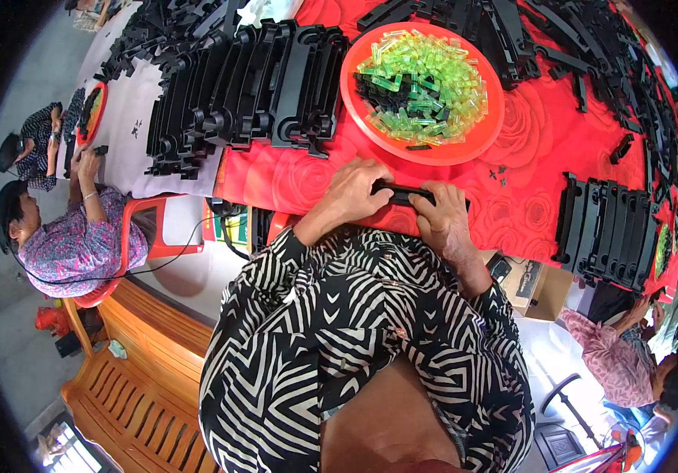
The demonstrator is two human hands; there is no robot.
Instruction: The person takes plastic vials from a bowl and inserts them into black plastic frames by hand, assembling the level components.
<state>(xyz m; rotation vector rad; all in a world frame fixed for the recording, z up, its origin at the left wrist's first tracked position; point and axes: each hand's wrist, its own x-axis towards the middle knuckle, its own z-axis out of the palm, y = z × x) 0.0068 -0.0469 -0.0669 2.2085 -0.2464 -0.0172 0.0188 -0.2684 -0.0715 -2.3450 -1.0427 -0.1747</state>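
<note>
A long black plastic part (407,195) lies crosswise between my hands at the near edge of the red tablecloth. My left hand (356,189) grips its left end, thumb along the near side. My right hand (443,217) is closed around the right end, its fingers curled over the part. Just beyond my hands stands a round red tray (491,130) heaped with clear yellow-green plastic pieces (433,71). Small black pieces (395,96) lie among them on the left side. My fingers hide much of the held part.
Rows of black plastic parts (295,94) stand at the left, with another row (607,229) at the right. Loose black parts (504,31) pile up at the back. People sit at both sides, one in a patterned top (78,236). A wooden bench (130,394) stands lower left.
</note>
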